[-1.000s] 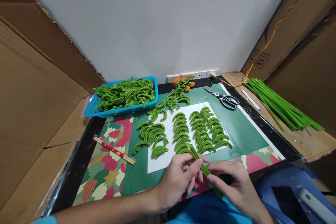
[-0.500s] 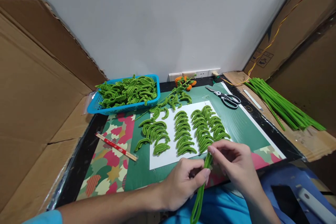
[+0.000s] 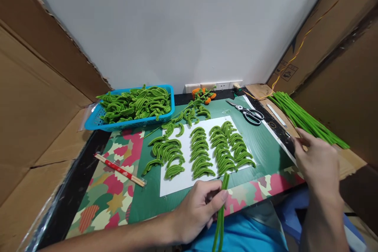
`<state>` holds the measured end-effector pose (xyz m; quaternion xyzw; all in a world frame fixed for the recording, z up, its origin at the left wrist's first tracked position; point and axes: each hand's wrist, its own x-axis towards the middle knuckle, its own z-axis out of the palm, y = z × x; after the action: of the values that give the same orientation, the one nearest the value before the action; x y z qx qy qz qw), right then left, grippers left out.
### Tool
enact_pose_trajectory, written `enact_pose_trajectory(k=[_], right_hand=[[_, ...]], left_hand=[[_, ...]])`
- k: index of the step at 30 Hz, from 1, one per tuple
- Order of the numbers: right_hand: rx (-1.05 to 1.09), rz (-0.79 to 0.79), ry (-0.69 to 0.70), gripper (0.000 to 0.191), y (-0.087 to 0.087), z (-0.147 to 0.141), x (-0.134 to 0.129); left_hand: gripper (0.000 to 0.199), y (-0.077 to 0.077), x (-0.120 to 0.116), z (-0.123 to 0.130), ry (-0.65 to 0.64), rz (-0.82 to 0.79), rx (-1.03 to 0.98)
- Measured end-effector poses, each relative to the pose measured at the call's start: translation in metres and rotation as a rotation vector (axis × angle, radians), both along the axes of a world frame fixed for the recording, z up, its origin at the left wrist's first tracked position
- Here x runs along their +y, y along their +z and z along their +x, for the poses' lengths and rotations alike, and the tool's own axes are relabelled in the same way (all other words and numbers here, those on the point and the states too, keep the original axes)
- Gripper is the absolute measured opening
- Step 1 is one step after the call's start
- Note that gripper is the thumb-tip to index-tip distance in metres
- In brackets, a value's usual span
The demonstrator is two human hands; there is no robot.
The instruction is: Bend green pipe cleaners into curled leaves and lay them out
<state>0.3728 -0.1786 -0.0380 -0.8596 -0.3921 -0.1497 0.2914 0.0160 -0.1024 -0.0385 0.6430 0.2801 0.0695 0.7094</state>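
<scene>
My left hand (image 3: pixel 203 208) is closed around green pipe cleaners (image 3: pixel 219 224), fuzzy strands whose short ends stick up above the fingers and whose longer part hangs below, over my lap. At the right table edge, my right hand (image 3: pixel 317 161) hovers beside the bundle of straight green pipe cleaners (image 3: pixel 310 122), thumb and forefinger a little apart, with nothing visible held. Rows of small curved green pipe-cleaner pieces (image 3: pixel 202 151) lie on a white sheet (image 3: pixel 189 183) in front of me. Some similar pieces lie left of the sheet on the green mat (image 3: pixel 147 197).
A blue basket (image 3: pixel 130 126) heaped with curved green pieces stands back left. Black-handled scissors (image 3: pixel 251 115) and a white pen (image 3: pixel 277 115) lie at right. Wrapped chopsticks (image 3: pixel 119 169) are at left. An orange-and-green pipe-cleaner sprig (image 3: pixel 203 95) lies by the wall. Cardboard (image 3: pixel 35 98) flanks the table.
My right hand has let go of the strands and moved right, to the bundle. My left hand still grips them, and the view has shifted slightly.
</scene>
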Motion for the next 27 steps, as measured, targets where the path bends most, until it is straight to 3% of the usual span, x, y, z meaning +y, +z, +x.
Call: enact_pose_trajectory(k=[6, 8, 12, 16, 19, 23, 27], right_hand=[[0.204, 0.352, -0.02, 0.039, 0.016, -0.043, -0.012], [0.43, 0.403, 0.143, 0.037, 0.021, -0.067, -0.015], [0.972, 0.273, 0.581, 0.038, 0.019, -0.127, -0.018], [1.191, 0.241, 0.712, 0.037, 0.013, -0.18, -0.014], [1.191, 0.258, 0.722, 0.042, 0.013, -0.195, -0.011], [1.145, 0.363, 0.666, 0.043, 0.015, -0.192, -0.012], [1.085, 0.592, 0.476, 0.028, 0.008, -0.182, -0.016]], left_hand=[[0.057, 0.008, 0.002, 0.001, 0.031, -0.042, -0.057], [0.059, 0.012, 0.002, 0.002, 0.036, -0.03, -0.087], [0.058, 0.013, 0.001, 0.003, 0.032, -0.082, -0.112], [0.056, 0.004, -0.001, 0.002, -0.025, -0.084, -0.136], [0.059, 0.003, -0.002, 0.002, -0.032, -0.063, -0.137], [0.06, 0.007, -0.001, 0.003, -0.056, -0.105, -0.112], [0.059, 0.007, 0.0, 0.002, -0.083, -0.088, -0.086]])
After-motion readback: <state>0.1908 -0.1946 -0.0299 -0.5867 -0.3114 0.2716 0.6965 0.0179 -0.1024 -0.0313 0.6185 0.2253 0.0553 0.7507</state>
